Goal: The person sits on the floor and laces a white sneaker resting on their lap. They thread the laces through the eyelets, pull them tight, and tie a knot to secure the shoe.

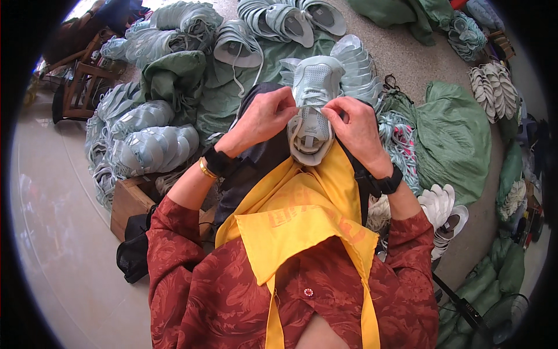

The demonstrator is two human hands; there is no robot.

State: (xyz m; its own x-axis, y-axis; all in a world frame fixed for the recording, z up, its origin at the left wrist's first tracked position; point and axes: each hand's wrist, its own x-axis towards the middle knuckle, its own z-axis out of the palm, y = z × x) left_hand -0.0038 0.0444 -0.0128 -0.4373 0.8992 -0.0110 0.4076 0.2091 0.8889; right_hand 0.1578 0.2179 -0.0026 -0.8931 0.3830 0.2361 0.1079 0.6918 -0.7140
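Note:
A pale mint-grey sneaker upper [318, 74] rests on my lap, toe pointing away from me and heel opening close to the yellow apron [279, 232]. My left hand [264, 119] is closed in a pinch at the left side of its lacing. On the opposite side, my right hand [357, 128] pinches too, thumb and forefinger together. A pale shoelace [308, 106] runs across the upper between both hands. The lace ends inside my fingers are hidden. Crossed rows of lace show towards the toe, and the tongue shows below my hands.
Stacked pale uppers [154, 151] lie at the left by a wooden box [129, 203]. More uppers [279, 23] sit at the far side on green cloth [224, 119]. To the right are a green sack [453, 139], a bundle of laces [401, 142] and white uppers [439, 206].

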